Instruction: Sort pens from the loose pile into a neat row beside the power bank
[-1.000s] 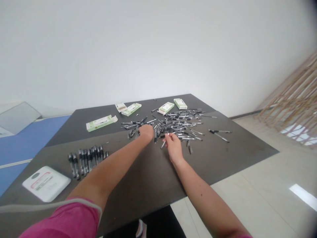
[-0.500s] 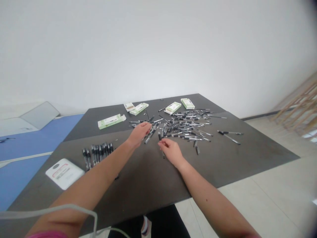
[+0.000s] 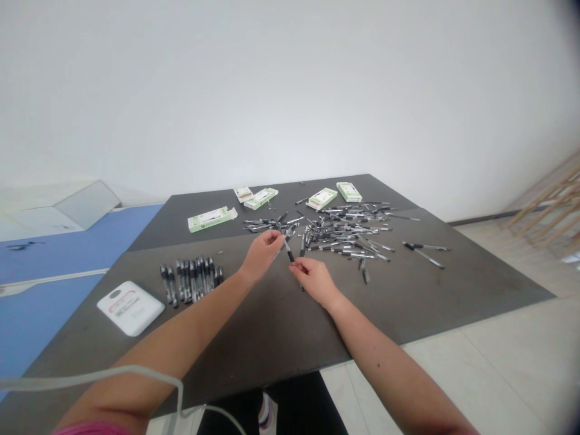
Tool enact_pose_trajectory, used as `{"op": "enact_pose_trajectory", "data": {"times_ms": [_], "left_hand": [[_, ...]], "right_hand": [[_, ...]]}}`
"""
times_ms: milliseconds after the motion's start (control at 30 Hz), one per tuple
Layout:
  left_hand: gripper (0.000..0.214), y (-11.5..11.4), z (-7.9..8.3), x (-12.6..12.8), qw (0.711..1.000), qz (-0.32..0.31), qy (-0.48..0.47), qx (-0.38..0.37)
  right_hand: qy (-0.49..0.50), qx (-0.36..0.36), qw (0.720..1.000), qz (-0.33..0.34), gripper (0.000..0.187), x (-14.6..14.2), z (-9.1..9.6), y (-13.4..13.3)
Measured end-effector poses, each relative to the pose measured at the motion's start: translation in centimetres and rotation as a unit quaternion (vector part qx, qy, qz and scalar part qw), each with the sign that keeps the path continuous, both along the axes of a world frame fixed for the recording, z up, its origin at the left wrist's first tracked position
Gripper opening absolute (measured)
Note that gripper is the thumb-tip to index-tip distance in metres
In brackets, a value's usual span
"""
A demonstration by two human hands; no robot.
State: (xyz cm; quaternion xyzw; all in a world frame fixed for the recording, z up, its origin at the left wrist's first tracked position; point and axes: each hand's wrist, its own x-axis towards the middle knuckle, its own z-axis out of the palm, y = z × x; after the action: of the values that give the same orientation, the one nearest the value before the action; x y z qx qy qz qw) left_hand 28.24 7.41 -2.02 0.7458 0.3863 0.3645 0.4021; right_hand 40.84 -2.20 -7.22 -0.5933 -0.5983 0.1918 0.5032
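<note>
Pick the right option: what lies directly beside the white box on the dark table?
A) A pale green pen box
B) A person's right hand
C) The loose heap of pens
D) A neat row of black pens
D. The neat row of black pens lies just beside the white box, while the loose heap of pens lies farther off, past the left hand.

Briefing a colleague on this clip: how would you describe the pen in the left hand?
On the dark table, find the scattered heap of pens. Just in front of it, the person's left hand pinches a slim black pen, slanting down with its dark end toward the right hand; the heap's pens lie loose.
</note>
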Motion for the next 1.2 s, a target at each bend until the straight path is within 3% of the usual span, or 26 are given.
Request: {"op": "enact_pose_trajectory", "data": {"times_ms": [267,433,500,667,867,1033,1200], "left_hand": [[0.032,-0.7,0.6,-0.9,0.992,-0.082,0.06,0.072],[0.034,2.1,0.3,-0.3,0.982,-0.002,0.127,0.139],[0.034,3.9,-0.2,0.9,0.962,-0.006,0.2,0.185],[0.032,7.1,-1.3,5.2,0.879,-0.1,0.372,0.282],[0.016,8.9,-2.7,8.5,0.85,-0.165,0.413,0.283],[0.016,9.1,-3.2,9.1,0.856,-0.172,0.4,0.279],[0.019,8.6,-0.9,7.5,0.895,-0.102,0.345,0.266]], "right_hand": [[0.007,0.016,0.998,-0.056,0.017,0.5,-0.2,0.1],[0.032,0.038,0.99,-0.133,0.024,1.1,0.4,-0.2],[0.047,0.039,0.986,-0.156,0.026,1.4,0.4,-0.2],[0.077,0.042,0.979,-0.186,0.025,2.2,0.3,-0.1],[0.082,0.041,0.977,-0.191,0.025,2.4,0.4,0.1],[0.076,0.038,0.978,-0.188,0.023,2.4,0.6,0.0],[0.056,0.03,0.983,-0.17,0.024,2.1,0.7,-0.1]]}}
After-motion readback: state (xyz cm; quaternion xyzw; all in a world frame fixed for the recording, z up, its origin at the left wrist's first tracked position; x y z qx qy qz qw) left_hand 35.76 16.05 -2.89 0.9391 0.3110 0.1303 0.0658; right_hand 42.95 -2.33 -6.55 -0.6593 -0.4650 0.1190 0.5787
